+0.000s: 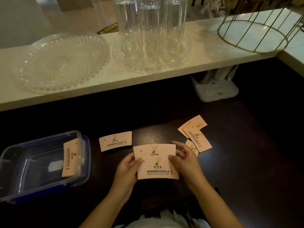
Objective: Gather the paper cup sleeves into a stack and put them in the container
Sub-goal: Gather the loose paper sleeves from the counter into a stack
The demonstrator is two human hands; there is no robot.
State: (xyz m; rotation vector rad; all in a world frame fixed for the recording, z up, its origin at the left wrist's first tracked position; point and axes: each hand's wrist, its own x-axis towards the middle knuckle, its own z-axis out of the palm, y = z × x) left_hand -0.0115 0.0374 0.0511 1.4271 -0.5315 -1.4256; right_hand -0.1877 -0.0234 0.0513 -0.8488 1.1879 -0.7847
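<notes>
Head view: left hand (127, 168) and right hand (184, 159) gripped two overlapped sleeves (158, 168); stack (115, 141) at 10 o'clock, container (9, 155) at 9.

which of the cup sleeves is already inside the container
The sleeve leaning on edge against the right wall of the blue-rimmed clear container. The others are outside it: a stack on the dark table, loose ones at right, and those in the hands.

Up at twelve o'clock the glass tumblers (148, 30) lose their tops past the frame. At one o'clock the gold wire basket (256, 33) is clipped too. A loose sleeve (191, 148) hides partly behind the right hand (184, 159). The sleeves' small print is unreadable.
</notes>
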